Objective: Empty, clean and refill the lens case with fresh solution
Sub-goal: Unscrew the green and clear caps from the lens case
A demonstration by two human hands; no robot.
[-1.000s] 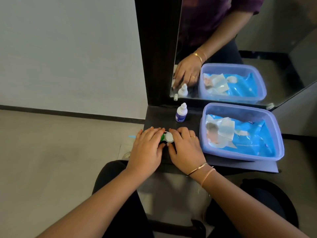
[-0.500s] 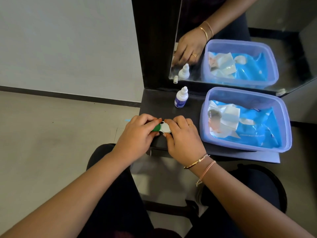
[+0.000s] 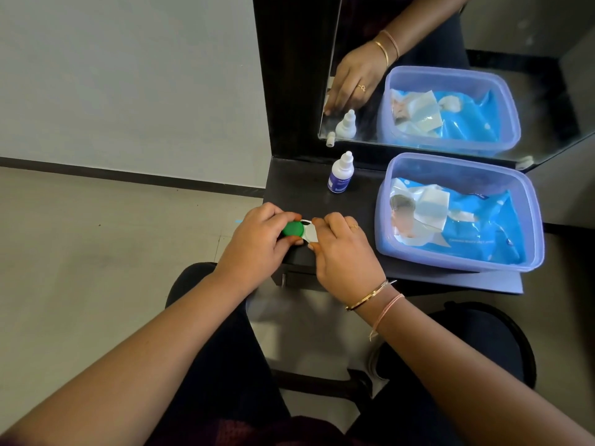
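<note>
A small lens case (image 3: 309,232) with a white body and a green cap (image 3: 293,229) sits at the front left of the dark shelf (image 3: 299,185). My left hand (image 3: 257,239) pinches the green cap between thumb and fingers. The white half of the case is held by my right hand (image 3: 344,252), whose fingers hide most of it. A small white solution bottle (image 3: 341,172) with a blue label stands upright, capped, at the back of the shelf, apart from both hands.
A translucent purple plastic tub (image 3: 534,220) holding a blue wipes pack and white tissue takes up the shelf's right side. A mirror (image 3: 450,43) behind the shelf reflects the tub, bottle and a hand. The grey floor lies to the left, my dark-clothed legs below.
The green cap, mostly covered by my left fingers before, is now exposed and tilted up in my left hand. Both hands stay on the case; the camera view has dipped lower.
</note>
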